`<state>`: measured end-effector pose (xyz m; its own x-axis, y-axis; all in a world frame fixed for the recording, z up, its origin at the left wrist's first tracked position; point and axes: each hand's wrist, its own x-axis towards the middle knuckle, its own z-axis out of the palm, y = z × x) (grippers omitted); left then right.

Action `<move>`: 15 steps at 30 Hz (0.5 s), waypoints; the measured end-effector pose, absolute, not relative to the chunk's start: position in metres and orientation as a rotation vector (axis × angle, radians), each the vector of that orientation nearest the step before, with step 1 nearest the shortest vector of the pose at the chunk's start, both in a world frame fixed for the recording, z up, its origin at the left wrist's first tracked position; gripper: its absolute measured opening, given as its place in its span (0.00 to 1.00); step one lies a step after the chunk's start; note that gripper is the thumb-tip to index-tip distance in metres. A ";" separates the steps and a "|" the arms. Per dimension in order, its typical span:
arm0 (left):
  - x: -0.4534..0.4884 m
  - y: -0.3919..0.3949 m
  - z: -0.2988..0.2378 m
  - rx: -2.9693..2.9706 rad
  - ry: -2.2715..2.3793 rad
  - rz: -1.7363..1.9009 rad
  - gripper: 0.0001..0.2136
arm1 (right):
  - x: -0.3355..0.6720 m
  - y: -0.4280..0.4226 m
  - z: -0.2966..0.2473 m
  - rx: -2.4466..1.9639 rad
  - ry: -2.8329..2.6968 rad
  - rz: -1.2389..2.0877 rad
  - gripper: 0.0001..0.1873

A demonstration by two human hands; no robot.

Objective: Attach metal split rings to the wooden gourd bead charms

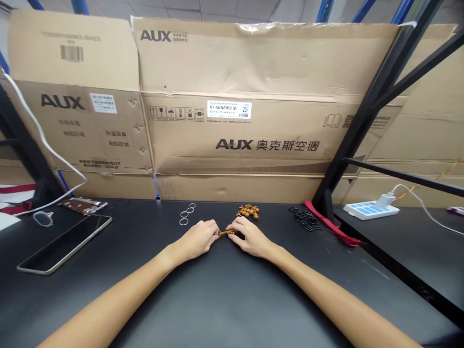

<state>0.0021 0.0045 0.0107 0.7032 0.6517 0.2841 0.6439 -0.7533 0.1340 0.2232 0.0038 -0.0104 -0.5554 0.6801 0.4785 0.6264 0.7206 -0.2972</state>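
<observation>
Between my two hands, low over the black table (224, 290), is a small brown beaded pendant (229, 232) with a short cord. My left hand (201, 238) pinches its left end, where a bit of metal ring seems to show at the fingertips. My right hand (250, 236) has thumb and fingers closed around the beaded end. Just behind my right hand lies a pile of similar brown beaded pendants (249, 211). Several silver key rings (184, 222) lie in a line behind my left hand. What my fingertips cover is hidden.
A phone (65, 244) lies at left, near a brown packet (82, 205) and a white cable (47, 140). Black loops (305, 219) and a red strap (331, 227) lie at right, before a power strip (371, 209). Cardboard (232, 72) and a black metal frame (362, 121) stand behind.
</observation>
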 end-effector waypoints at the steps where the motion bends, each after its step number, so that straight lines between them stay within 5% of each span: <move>1: 0.002 0.004 0.011 2.904 1.102 0.467 0.09 | 0.223 0.004 -0.010 -0.997 -2.346 0.123 0.10; 15: 0.000 0.015 -0.008 2.632 1.041 0.830 0.07 | 0.220 0.006 -0.013 -1.020 -2.182 0.385 0.07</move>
<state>-0.0005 0.0148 -0.0081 0.5963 0.6779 0.4301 0.5706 -0.7347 0.3669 0.2197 0.0056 -0.0129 -0.4552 0.7615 0.4615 0.5577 0.6478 -0.5189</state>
